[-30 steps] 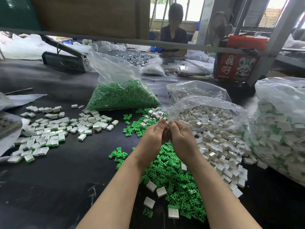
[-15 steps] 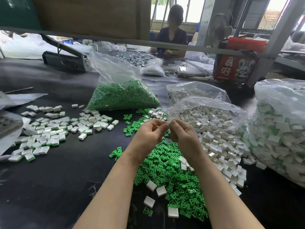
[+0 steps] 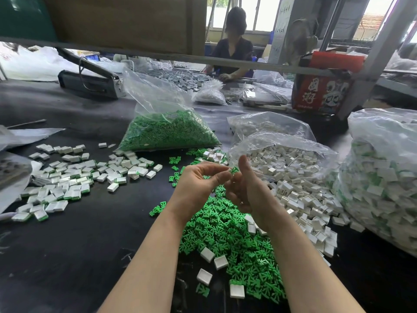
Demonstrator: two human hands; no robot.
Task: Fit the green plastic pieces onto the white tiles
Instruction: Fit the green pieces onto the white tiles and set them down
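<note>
The left hand (image 3: 198, 184) is pinching a green piece (image 3: 234, 170) at its fingertips above the green pile (image 3: 225, 227), prongs pointing up-right. The right hand (image 3: 248, 188) is curling beside it, thumb raised; its contents cannot be told.

A dark table (image 3: 74, 245) carries a loose heap of green pieces (image 3: 232, 240), scattered white tiles (image 3: 300, 206), finished tiles (image 3: 67, 184) at left, a bag of green pieces (image 3: 167, 132) and bags of tiles (image 3: 383, 177).
</note>
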